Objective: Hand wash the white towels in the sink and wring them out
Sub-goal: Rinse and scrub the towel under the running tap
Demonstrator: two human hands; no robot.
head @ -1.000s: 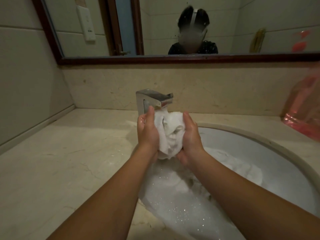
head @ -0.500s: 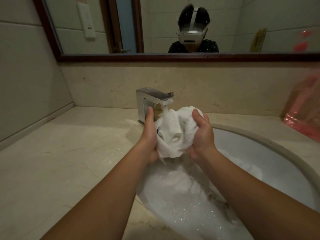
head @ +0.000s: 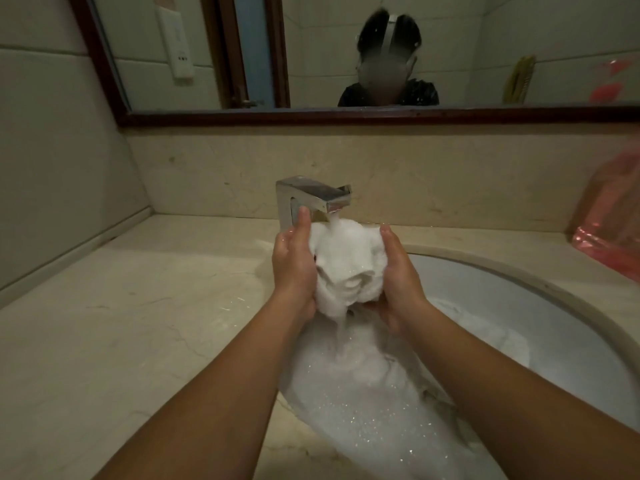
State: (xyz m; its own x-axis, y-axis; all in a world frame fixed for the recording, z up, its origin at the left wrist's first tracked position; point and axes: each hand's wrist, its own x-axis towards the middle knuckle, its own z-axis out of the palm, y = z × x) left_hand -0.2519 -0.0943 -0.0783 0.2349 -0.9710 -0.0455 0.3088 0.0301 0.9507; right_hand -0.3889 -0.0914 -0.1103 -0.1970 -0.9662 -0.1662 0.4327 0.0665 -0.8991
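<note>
The left hand and right hand cupped a bunched white towel between them. Their fingers seemed curled round its far side, though the cloth hid most of them. The towel sat directly under the faucet, in its running stream, above the sudsy sink, and water poured from it into the foam.

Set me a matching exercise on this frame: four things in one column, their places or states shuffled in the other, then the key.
Things:
1. towel
2. faucet
3. sink
4. pink bag

Places or states:
A. on the counter, far right
B. running
C. bunched between left hand and right hand
D. sudsy inside

Pairs: 1-C, 2-B, 3-D, 4-A
</note>
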